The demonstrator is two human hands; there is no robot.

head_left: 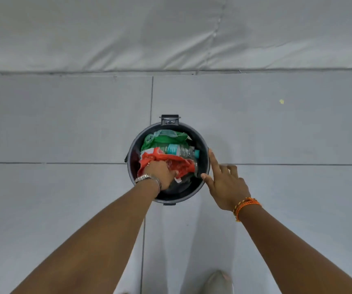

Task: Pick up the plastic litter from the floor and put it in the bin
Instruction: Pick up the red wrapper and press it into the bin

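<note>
A round black bin (203,145) stands on the tiled floor in the middle of the head view. Inside it lie a green plastic bag (162,137), a clear plastic bottle (181,150) with a teal label and cap, and a red plastic bag (171,161). My left hand (160,174), with a metal watch on the wrist, is down inside the bin, its fingers closed on the red bag. My right hand (224,181), with an orange thread band on the wrist, rests with spread fingers against the bin's right rim and holds nothing.
Grey floor tiles (64,124) surround the bin. A wall covered in grey sheeting (171,32) rises behind it. A small yellow scrap (281,101) lies on the floor at the far right. The toe of a light shoe (217,281) shows at the bottom edge.
</note>
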